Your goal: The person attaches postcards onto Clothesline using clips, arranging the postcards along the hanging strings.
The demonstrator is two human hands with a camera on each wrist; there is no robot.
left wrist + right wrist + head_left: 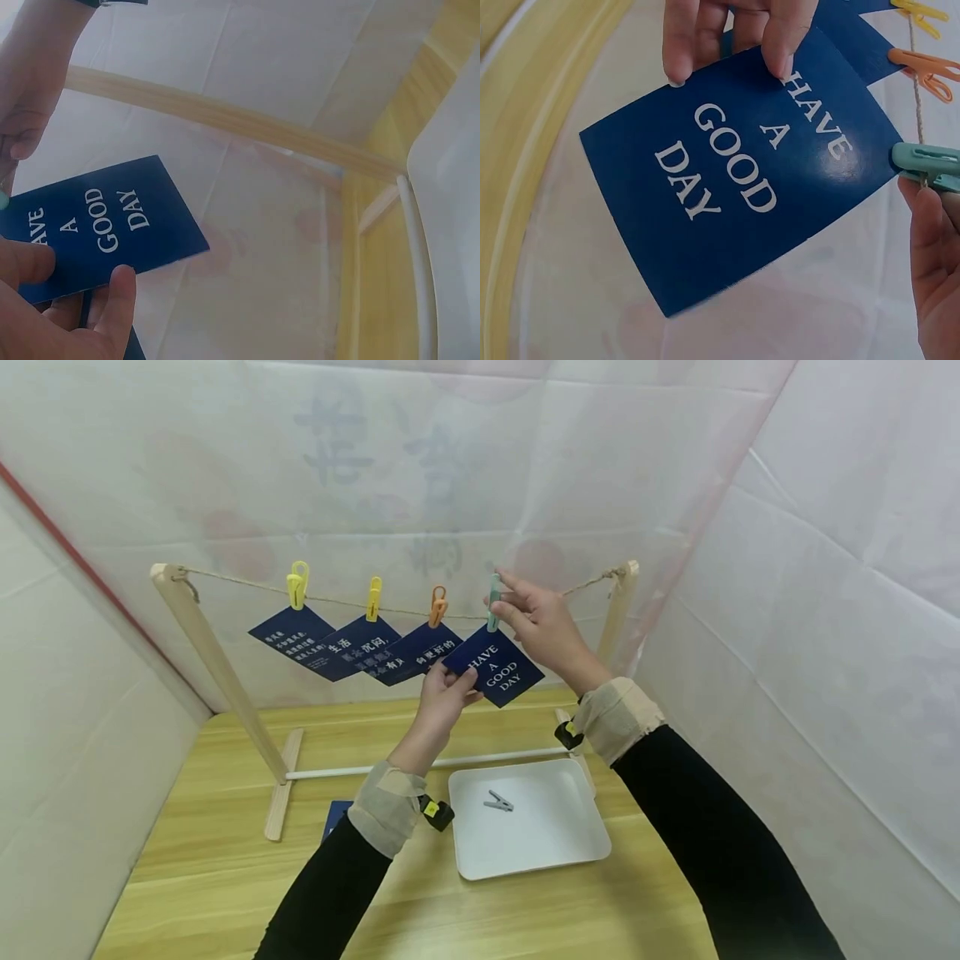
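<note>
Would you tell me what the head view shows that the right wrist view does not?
Only the head view shows the white tray with a grey clip and the wooden stand. Only the right wrist view shows the teal clip close up, on the card's corner. Both show the left hand holding the HAVE A GOOD DAY card.

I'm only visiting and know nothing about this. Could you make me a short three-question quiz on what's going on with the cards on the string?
1. True or false: the left hand grips the "HAVE A GOOD DAY" card.
2. What colour is the clip pinched by the right hand? A) yellow B) teal C) orange
3. What lies in the white tray?

Key
1. True.
2. B: teal, sitting on the string at the card's top corner.
3. One grey clip.
</note>
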